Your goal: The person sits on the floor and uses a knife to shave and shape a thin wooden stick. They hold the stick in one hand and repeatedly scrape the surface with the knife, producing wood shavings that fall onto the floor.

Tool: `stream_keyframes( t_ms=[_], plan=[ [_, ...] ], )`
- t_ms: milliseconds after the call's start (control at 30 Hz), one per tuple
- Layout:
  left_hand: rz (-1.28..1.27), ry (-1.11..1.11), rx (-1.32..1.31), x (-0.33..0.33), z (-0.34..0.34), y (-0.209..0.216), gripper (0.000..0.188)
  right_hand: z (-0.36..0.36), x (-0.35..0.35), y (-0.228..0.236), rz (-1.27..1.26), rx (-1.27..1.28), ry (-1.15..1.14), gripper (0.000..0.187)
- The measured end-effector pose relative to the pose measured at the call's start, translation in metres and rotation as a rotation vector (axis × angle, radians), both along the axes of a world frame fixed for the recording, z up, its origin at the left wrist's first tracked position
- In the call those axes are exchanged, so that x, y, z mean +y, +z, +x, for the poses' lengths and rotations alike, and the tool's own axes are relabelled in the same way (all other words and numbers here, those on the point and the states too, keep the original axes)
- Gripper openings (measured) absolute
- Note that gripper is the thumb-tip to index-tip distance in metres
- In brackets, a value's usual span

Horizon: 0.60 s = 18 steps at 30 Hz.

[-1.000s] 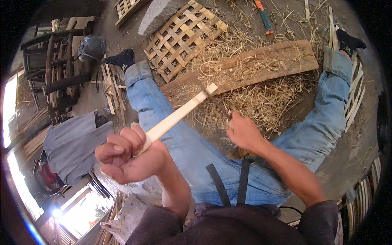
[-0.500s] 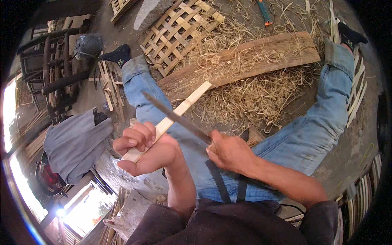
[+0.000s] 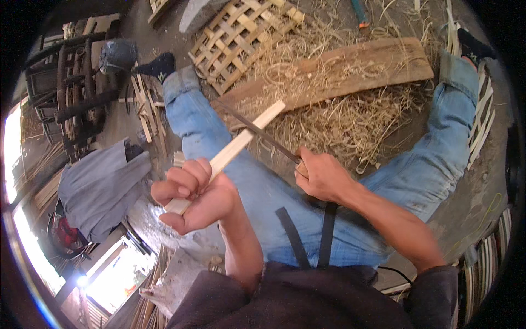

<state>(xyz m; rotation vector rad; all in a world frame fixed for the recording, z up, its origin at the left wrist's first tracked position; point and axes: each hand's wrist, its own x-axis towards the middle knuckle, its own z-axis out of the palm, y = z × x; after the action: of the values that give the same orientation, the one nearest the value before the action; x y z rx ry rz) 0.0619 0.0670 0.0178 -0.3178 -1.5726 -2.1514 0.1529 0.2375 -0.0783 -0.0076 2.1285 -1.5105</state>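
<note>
My left hand (image 3: pixel 198 196) is closed around the lower part of a pale, flat wooden strip (image 3: pixel 234 151), probably split bamboo. The strip slants up and to the right, its free end above the shavings. A knife (image 3: pixel 274 143) with a long, narrow, dark blade lies across the strip's upper half. My right hand (image 3: pixel 324 174) grips its handle (image 3: pixel 301 169), most of which the fingers hide. The blade points up and to the left, over my left knee.
Curled shavings (image 3: pixel 339 131) cover the ground between my legs, around a wooden plank (image 3: pixel 361 68). Beyond it lies a woven slat panel (image 3: pixel 233 46). A green-and-orange tool (image 3: pixel 360 13) lies at the far side. Grey cloth (image 3: pixel 104 186) hangs at left; pale strips (image 3: pixel 481 123) lie beside my right leg.
My right hand and the knife have moved up and to the right, so the blade crosses the strip nearer its free end. My left hand has stayed nearly in place.
</note>
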Motion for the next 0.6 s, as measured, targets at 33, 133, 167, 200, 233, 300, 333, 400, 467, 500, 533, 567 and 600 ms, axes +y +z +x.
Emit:
stream_keyframes(
  t_ms=[33, 133, 167, 200, 233, 300, 333, 400, 467, 500, 533, 567, 600],
  plan=[
    [-0.019, -0.026, -0.012, -0.006, 0.005, 0.000, 0.053, 0.002, -0.002, 0.000, -0.019, 0.008, 0.034, 0.037],
    [-0.029, -0.120, -0.003, -0.015, 0.006, -0.003, 0.055, -0.006, 0.005, -0.008, -0.008, 0.015, 0.062, 0.037],
    [-0.028, -0.151, -0.003, -0.021, 0.004, -0.003, 0.055, -0.010, 0.004, -0.018, 0.010, -0.025, 0.032, 0.040],
    [-0.028, -0.181, -0.003, -0.024, 0.002, -0.004, 0.055, -0.012, 0.003, -0.025, 0.028, -0.065, 0.002, 0.042],
    [-0.008, -0.191, 0.007, -0.024, 0.000, -0.006, 0.055, -0.010, 0.006, -0.030, 0.033, -0.034, 0.032, 0.040],
    [0.015, -0.190, 0.007, -0.027, 0.003, -0.005, 0.055, -0.009, 0.008, -0.021, 0.025, 0.010, 0.113, 0.038],
    [-0.029, -0.169, -0.008, -0.029, 0.007, -0.005, 0.055, -0.006, 0.005, -0.030, 0.033, -0.034, 0.057, 0.036],
    [-0.096, -0.139, -0.001, -0.025, 0.004, -0.006, 0.055, -0.017, 0.010, -0.044, 0.073, -0.087, -0.071, 0.033],
    [-0.067, -0.145, 0.000, -0.027, 0.005, -0.004, 0.054, -0.017, 0.008, -0.041, 0.045, -0.077, -0.044, 0.033],
    [-0.056, -0.148, -0.007, -0.029, 0.006, -0.005, 0.054, -0.017, 0.006, -0.038, 0.029, -0.080, -0.030, 0.033],
    [-0.046, -0.158, -0.012, -0.029, 0.006, -0.007, 0.054, -0.014, 0.005, -0.049, 0.086, -0.042, 0.013, 0.034],
    [-0.038, -0.165, -0.006, -0.027, 0.004, -0.007, 0.054, -0.018, 0.006, -0.057, 0.142, 0.006, 0.057, 0.034],
    [-0.030, -0.173, -0.001, -0.026, 0.003, -0.007, 0.054, -0.019, 0.008, -0.064, 0.198, 0.054, 0.102, 0.034]
  ],
)
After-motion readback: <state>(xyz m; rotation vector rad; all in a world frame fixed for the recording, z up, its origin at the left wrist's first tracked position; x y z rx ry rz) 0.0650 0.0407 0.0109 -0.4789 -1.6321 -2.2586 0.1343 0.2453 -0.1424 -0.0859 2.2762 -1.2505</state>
